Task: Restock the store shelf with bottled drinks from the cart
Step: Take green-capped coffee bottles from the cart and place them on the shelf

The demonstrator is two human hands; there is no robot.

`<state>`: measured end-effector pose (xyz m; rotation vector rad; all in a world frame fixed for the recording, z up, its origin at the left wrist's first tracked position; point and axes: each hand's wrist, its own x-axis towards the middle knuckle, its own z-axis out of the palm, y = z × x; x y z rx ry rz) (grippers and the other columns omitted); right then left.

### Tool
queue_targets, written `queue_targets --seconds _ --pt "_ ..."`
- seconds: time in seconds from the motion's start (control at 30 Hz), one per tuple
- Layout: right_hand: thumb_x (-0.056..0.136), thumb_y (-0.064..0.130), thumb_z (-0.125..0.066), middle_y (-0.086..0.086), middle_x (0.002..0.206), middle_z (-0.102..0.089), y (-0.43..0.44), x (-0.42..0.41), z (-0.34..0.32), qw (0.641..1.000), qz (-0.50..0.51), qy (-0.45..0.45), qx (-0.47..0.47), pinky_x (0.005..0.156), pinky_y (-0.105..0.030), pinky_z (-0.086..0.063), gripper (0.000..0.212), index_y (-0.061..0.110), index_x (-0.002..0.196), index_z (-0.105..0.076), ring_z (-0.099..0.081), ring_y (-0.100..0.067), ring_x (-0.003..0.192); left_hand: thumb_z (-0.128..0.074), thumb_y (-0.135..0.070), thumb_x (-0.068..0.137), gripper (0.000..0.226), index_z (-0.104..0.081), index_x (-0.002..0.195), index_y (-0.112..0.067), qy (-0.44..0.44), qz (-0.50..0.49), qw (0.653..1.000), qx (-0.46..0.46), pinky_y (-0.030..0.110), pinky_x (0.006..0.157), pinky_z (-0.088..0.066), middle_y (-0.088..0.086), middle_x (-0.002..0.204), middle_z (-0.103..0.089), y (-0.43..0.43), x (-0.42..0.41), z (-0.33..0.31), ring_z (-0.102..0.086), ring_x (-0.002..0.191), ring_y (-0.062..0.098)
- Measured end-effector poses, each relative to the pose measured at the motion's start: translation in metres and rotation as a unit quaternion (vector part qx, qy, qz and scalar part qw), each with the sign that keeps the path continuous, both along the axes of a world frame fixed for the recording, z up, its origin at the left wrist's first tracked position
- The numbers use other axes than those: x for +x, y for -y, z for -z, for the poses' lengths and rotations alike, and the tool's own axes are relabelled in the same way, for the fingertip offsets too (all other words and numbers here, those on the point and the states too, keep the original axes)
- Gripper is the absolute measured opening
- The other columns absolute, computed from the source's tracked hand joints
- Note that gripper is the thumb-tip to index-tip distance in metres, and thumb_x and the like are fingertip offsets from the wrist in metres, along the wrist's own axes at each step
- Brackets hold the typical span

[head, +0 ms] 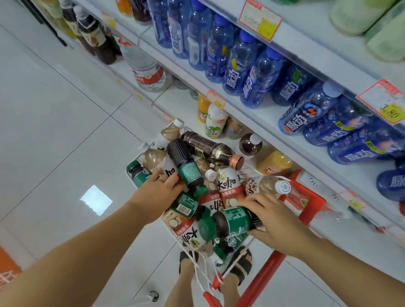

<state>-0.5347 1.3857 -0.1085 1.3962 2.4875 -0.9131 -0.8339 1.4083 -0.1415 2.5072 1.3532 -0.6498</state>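
A cart (pixel 300 204) with a red frame and white wire basket stands by the shelf, piled with bottled drinks. My right hand (pixel 271 219) grips a dark bottle with a green label (pixel 233 222) lying near the front of the pile. My left hand (pixel 157 193) reaches into the left side, fingers resting on a green-labelled bottle (pixel 185 204) and a milk-tea bottle (pixel 164 167); whether it grips one is unclear. White and red labelled bottles (pixel 228 182) lie between my hands. The store shelf (pixel 293 126) runs along the right.
Rows of blue drink bottles (pixel 250 82) fill the middle shelf, with price tags (pixel 389 102) on the shelf edge. The lower shelf holds juice and milk bottles (pixel 214 122). A large water bottle (pixel 147 69) sits further back. My sandalled feet (pixel 241 265) stand under the cart on white floor tiles.
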Motion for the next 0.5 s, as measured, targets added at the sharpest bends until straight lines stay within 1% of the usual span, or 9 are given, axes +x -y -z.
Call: queue_targets --seconds 0.07,0.13,0.17,0.23,0.3,0.33,0.4,0.47,0.5 --pt "0.075 0.041 -0.071 0.012 0.131 -0.047 0.006 0.007 -0.026 0.995 0.092 -0.039 -0.01 0.105 -0.031 -0.034 0.066 0.034 0.133 -0.041 -0.038 -0.011 0.123 -0.056 -0.031 0.088 0.062 -0.026 0.142 -0.027 0.022 -0.028 0.999 -0.012 0.04 0.116 -0.012 0.005 0.139 -0.032 0.007 0.001 -0.021 -0.041 0.126 0.025" --pt "0.071 0.036 -0.076 0.012 0.123 -0.054 0.01 0.013 -0.059 0.978 0.181 -0.104 -0.005 0.098 -0.031 -0.04 0.063 0.032 0.127 -0.047 -0.047 -0.01 0.116 -0.059 -0.035 0.084 0.063 -0.029 0.139 -0.028 0.079 -0.077 0.994 -0.02 0.037 0.112 -0.024 0.001 0.133 -0.036 0.01 0.008 -0.048 -0.045 0.12 0.022" --pt "0.069 0.031 -0.079 0.014 0.118 -0.056 0.011 0.017 -0.077 0.964 0.221 -0.146 0.006 0.096 -0.027 -0.041 0.06 0.033 0.121 -0.05 -0.05 -0.005 0.113 -0.062 -0.036 0.082 0.064 -0.031 0.138 -0.029 0.118 -0.106 0.987 -0.022 0.036 0.106 -0.032 -0.001 0.132 -0.037 0.009 0.015 -0.065 -0.047 0.116 0.021" --pt "0.067 0.02 -0.082 0.022 0.11 -0.058 0.011 0.027 -0.117 0.928 0.298 -0.22 0.033 0.088 -0.01 -0.039 0.058 0.04 0.11 -0.05 -0.053 0.011 0.103 -0.065 -0.038 0.079 0.067 -0.032 0.137 -0.029 0.198 -0.153 0.968 -0.013 0.034 0.094 -0.043 -0.005 0.13 -0.038 0.001 0.034 -0.103 -0.049 0.112 0.018" --pt "0.066 0.016 -0.083 0.027 0.103 -0.058 0.008 0.041 -0.156 0.896 0.355 -0.255 0.082 0.078 0.003 -0.034 0.058 0.044 0.102 -0.048 -0.051 0.022 0.095 -0.068 -0.039 0.078 0.068 -0.035 0.136 -0.029 0.284 -0.172 0.943 0.011 0.028 0.087 -0.046 -0.007 0.126 -0.038 -0.011 0.059 -0.143 -0.051 0.106 0.015" --pt "0.066 0.018 -0.082 0.029 0.103 -0.057 0.006 0.049 -0.177 0.881 0.375 -0.269 0.104 0.076 0.004 -0.033 0.057 0.045 0.102 -0.048 -0.05 0.024 0.094 -0.069 -0.039 0.078 0.067 -0.037 0.135 -0.028 0.33 -0.174 0.928 0.023 0.022 0.084 -0.043 -0.009 0.123 -0.038 -0.018 0.073 -0.163 -0.05 0.103 0.011" --pt "0.067 0.033 -0.079 0.032 0.105 -0.057 0.003 0.066 -0.217 0.852 0.405 -0.302 0.138 0.076 0.005 -0.034 0.052 0.049 0.103 -0.047 -0.049 0.024 0.097 -0.072 -0.035 0.076 0.064 -0.041 0.131 -0.028 0.414 -0.17 0.893 0.042 0.01 0.078 -0.035 -0.015 0.116 -0.037 -0.03 0.104 -0.202 -0.045 0.097 0.0" --pt "0.061 0.05 -0.071 0.044 0.101 -0.056 0.002 0.084 -0.253 0.823 0.429 -0.326 0.182 0.074 0.005 -0.035 0.049 0.056 0.102 -0.045 -0.048 0.025 0.097 -0.073 -0.032 0.075 0.059 -0.043 0.126 -0.031 0.488 -0.152 0.859 0.044 0.006 0.078 -0.033 -0.02 0.111 -0.039 -0.041 0.138 -0.241 -0.046 0.095 -0.005" --pt "0.058 0.055 -0.068 0.049 0.099 -0.053 0.003 0.093 -0.271 0.807 0.44 -0.331 0.211 0.073 0.006 -0.034 0.049 0.058 0.101 -0.044 -0.048 0.027 0.096 -0.073 -0.03 0.075 0.056 -0.044 0.122 -0.036 0.526 -0.135 0.839 0.039 0.004 0.079 -0.034 -0.022 0.109 -0.041 -0.045 0.155 -0.261 -0.047 0.097 -0.007"
